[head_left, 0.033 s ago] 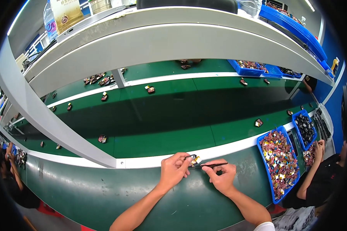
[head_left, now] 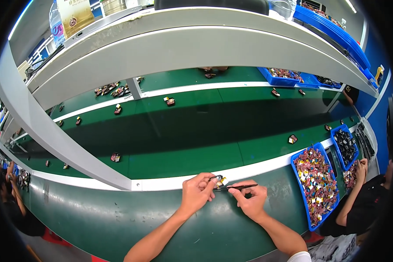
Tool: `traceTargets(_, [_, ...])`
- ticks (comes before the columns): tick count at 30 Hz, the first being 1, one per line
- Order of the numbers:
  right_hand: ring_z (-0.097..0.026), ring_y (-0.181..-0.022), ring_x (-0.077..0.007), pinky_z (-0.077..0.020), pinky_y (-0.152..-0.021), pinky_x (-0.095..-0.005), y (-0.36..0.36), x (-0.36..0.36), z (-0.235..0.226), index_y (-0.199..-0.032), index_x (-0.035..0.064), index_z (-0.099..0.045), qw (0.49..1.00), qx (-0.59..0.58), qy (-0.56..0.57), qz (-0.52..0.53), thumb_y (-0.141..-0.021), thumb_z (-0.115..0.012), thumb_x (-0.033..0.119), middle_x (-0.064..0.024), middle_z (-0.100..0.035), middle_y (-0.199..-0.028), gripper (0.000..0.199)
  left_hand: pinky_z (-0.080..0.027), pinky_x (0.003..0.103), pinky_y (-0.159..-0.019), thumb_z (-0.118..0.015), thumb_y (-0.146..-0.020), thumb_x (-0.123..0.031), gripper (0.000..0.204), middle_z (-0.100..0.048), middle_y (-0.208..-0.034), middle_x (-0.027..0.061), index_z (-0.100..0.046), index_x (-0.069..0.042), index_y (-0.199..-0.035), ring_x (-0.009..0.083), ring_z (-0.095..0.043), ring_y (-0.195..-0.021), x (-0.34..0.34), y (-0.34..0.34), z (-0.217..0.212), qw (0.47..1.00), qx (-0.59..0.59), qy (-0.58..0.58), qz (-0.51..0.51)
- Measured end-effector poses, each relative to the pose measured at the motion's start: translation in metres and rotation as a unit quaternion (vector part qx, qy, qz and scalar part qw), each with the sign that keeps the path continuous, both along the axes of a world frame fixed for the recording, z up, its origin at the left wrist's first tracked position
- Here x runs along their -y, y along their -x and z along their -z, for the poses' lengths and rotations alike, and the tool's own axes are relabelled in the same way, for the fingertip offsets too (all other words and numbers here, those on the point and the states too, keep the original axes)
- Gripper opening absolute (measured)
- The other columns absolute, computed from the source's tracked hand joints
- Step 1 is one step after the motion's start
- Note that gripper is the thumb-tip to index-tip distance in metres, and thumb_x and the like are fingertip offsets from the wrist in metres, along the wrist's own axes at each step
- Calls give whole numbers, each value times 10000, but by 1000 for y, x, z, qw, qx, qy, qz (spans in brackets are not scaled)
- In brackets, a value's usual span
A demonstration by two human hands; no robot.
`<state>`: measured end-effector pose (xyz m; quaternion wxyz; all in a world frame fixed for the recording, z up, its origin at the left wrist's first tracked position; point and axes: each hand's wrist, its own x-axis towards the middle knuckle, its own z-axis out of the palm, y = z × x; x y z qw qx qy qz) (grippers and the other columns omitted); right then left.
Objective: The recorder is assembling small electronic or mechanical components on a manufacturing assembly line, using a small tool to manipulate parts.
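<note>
Both hands are up at the near edge of the green bench (head_left: 118,218), right by the white rail (head_left: 170,183) that runs along the belt (head_left: 196,135). The left hand (head_left: 196,193) has its fingers curled in tight, pinching a tiny part (head_left: 223,180) at the fingertips; it looks yellowish and dark, but it's too small to make out much more. The right hand (head_left: 250,201) is closed around black tweezers (head_left: 239,187), which lie roughly level and point left, the tips meeting the part just beside the left thumb. So the part sits between the two hands, over the rail, held off the surface as far as I can tell.

Off to the right there's a blue tray (head_left: 312,220) full of small red and gold pieces, and a smaller blue bin (head_left: 346,147) with dark pieces behind it. A few similar small parts are scattered on the belt, one (head_left: 292,139) near the tray and one (head_left: 115,157) over on the left. A grey shelf (head_left: 183,43) arches overhead. Another person's arm (head_left: 353,192) reaches in at the far right beside the tray, well apart from these two hands.
</note>
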<state>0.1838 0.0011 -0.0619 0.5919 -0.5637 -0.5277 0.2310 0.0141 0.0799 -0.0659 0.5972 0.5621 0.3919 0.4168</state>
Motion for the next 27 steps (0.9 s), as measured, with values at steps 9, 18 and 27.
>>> traceTargets(9, [-468, -463, 4, -341, -442, -193, -2, -2, 7, -833, -44, -720, 999, 51, -10, 11, -803, -815, -1, -45, -749, -846, 109, -495, 225, -451, -676, -952, -84, 155, -681, -698, 53, -689, 41, -1043, 77, -626, -542, 1, 0, 6, 1000, 4, -16, 1])
traceTargets(18, [-484, -484, -9, -308, -404, -189, -3, -3, -8, -987, -45, -683, 973, -204, 96, -42, -889, -754, 19, -58, -703, -751, 136, -519, 241, -489, -655, -961, -31, 175, -694, -766, 97, -667, 70, -1103, 118, -655, -593, 1, 3, 4, 999, 21, -12, 46])
traceTargets(27, [-631, -665, -52, -433, -518, -176, -4, -3, -8, -982, -65, -678, 970, -201, 123, -55, -894, -731, -28, -104, -729, -864, 110, -523, 244, -490, -653, -963, -24, 190, -695, -790, 101, -658, 74, -1126, 126, -660, -602, 0, 5, 8, 998, 26, -18, 58])
